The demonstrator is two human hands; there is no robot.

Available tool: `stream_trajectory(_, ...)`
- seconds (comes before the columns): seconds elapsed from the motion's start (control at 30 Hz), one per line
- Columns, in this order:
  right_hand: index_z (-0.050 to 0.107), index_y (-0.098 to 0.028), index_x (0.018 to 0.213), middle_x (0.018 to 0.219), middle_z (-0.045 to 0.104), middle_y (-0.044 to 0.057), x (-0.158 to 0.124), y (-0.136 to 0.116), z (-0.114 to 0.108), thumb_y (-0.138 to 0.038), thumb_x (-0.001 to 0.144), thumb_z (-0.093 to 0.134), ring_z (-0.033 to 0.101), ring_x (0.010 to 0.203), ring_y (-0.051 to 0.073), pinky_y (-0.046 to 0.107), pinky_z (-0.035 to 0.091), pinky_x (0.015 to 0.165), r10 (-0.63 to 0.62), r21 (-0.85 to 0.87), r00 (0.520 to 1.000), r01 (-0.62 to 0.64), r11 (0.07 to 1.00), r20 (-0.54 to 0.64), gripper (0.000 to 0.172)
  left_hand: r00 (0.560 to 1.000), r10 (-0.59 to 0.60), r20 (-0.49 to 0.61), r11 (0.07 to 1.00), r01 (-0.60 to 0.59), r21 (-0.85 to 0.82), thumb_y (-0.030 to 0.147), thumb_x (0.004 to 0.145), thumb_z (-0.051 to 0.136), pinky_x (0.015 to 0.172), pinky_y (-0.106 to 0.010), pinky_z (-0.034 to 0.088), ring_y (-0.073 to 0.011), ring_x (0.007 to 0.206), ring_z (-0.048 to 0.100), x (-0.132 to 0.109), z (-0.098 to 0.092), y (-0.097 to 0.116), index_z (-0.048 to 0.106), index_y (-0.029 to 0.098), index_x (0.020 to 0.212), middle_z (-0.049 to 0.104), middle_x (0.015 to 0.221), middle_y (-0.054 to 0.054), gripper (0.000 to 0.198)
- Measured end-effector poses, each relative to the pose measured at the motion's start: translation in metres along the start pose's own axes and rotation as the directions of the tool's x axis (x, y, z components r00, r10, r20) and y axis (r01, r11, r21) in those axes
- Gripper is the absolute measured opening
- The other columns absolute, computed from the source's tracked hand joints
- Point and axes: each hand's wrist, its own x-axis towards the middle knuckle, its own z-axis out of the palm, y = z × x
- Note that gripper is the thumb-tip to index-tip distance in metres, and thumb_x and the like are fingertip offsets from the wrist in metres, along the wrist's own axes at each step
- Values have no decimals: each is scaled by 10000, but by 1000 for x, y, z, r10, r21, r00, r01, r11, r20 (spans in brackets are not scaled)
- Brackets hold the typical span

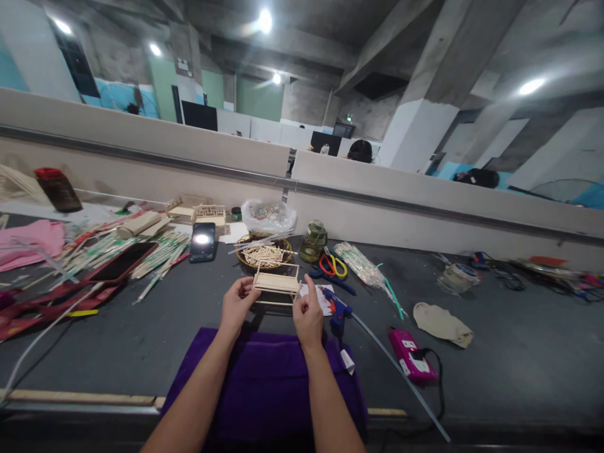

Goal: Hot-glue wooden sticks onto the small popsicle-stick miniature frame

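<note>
A small model bench of pale wooden sticks (277,283) is held up between both hands over the dark table. My left hand (238,305) pinches its left end, thumb and fingers closed on the frame. At the opposite end, my right hand (309,314) grips the lower right corner, with its index finger pointing up. Just right of that hand lies a blue glue gun (338,309) with a long glue stick in its back. Behind the bench, a round basket (241,257) holds many short wooden sticks (264,254).
A purple cloth (264,384) covers the near edge. Red-yellow scissors (334,265), a glass jar (313,242) and a pink power strip (411,355) are to the right. Leftward are a phone (202,242), wrapped stick bundles (160,255) and finished stick models (210,216). A low partition (358,207) runs behind.
</note>
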Motion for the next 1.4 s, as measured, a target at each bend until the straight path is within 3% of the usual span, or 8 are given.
stream_trajectory(1.4,505,-122,1272,541,427,-88,-5,7,2,-201,800,449,470,493,140,237,374,571,52,-41,998,-54,998,-41,482,999,46,-22,999,-45,29,376,604,794,668,-270,475,-160,694,617,-2,1,0,660,145,980,687,790,-33,461)
